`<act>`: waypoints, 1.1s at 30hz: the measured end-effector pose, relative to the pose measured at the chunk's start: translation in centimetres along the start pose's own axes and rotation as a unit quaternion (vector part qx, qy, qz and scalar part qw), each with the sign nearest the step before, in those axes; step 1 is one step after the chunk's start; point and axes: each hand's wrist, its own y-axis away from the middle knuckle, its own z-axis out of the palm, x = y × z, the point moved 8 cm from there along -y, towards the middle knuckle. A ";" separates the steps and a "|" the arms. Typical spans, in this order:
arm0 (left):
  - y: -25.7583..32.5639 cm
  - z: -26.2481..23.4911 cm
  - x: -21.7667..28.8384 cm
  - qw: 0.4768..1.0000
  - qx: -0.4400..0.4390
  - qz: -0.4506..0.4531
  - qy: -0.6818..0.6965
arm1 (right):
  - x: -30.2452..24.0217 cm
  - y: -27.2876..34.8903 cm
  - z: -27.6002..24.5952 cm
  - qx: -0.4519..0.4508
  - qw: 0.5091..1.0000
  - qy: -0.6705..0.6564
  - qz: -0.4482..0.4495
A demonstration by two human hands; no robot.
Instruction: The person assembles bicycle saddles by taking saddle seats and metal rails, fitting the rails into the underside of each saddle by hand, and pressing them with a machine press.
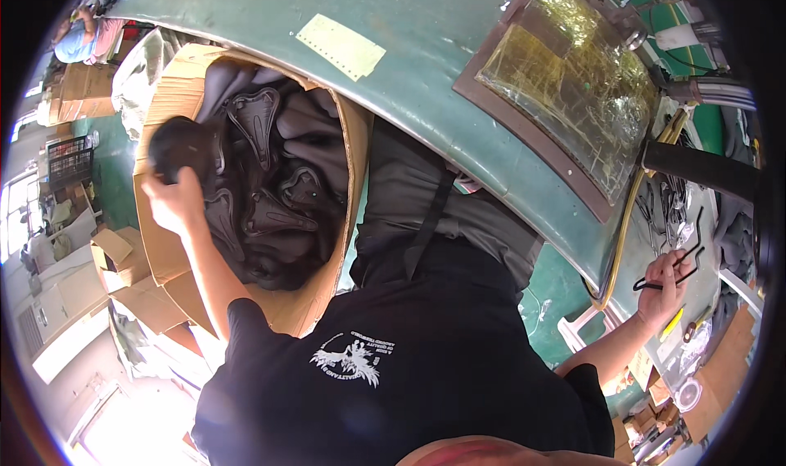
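On the left, my left hand [178, 202] grips a black bicycle saddle [182, 148], blurred by motion, over the edge of a large cardboard box [354, 171]. Inside that box lie several more black saddles [255, 126], some with their undersides facing up. Out at the right, my right hand [661, 290] is closed round a thin black bent metal saddle rail [693, 253], its looped end sticking out past the fingers. Below this hand is a side surface with more rails [655, 212] heaped on it.
A green worktop [442, 97] runs ahead of me, with a pale paper sheet [341, 47] and a brown board under yellowish film [565, 81]. Opened cartons [123, 257] stand at left. A yellow-handled tool [673, 323] lies at right. Another person [82, 40] is far left.
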 end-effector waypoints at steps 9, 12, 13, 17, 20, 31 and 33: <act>13.1 2.6 23.4 0.587 -0.391 -0.121 0.699 | 1.4 0.9 9.5 -0.096 0.993 0.074 -0.004; 22.6 1.5 31.5 0.469 -0.526 -0.136 0.696 | 0.8 0.9 11.5 -0.098 0.994 0.050 0.000; 23.9 1.2 32.3 0.464 -0.542 -0.131 0.689 | 0.7 1.2 11.9 -0.119 0.993 0.027 -0.006; 23.1 -2.1 33.8 0.647 -0.391 0.138 0.640 | 2.3 3.2 9.2 -0.021 0.997 0.071 0.010; 20.4 -5.4 39.1 0.698 -0.259 0.481 0.463 | 1.6 3.6 11.6 -0.021 0.979 0.198 -0.036; 24.6 -5.5 38.7 0.479 -0.617 0.398 0.481 | 0.5 3.0 21.5 -0.238 0.906 0.255 -0.240; 26.2 -4.9 37.1 0.456 -0.643 0.357 0.502 | 0.5 3.0 21.2 -0.261 0.898 0.266 -0.234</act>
